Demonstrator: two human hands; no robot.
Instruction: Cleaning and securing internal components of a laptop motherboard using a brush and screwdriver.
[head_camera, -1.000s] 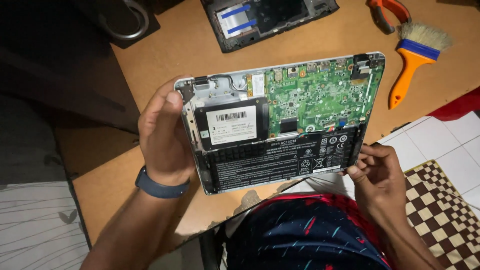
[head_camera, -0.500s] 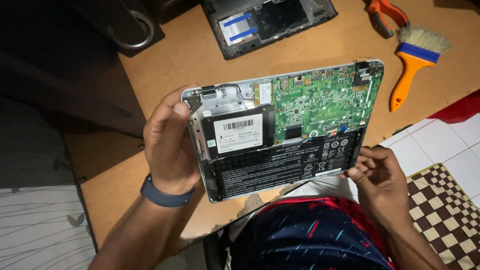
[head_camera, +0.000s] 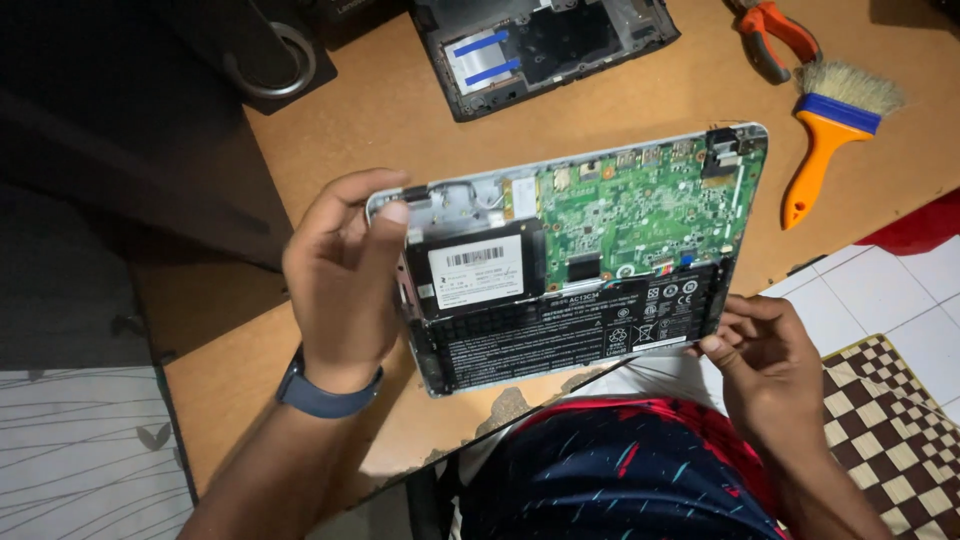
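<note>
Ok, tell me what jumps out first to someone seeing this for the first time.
The opened laptop base at the centre stands out, its green circuit board, black drive and long black battery laid bare. The left hand holds its left edge and the right hand its lower right corner. At the upper right of the wooden table lies an orange-handled brush.

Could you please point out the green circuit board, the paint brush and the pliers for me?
green circuit board (head_camera: 640, 205): head view, middle of the board in the opened laptop.
paint brush (head_camera: 822, 150): head view, on its orange handle.
pliers (head_camera: 778, 38): head view, on an orange grip.
</note>
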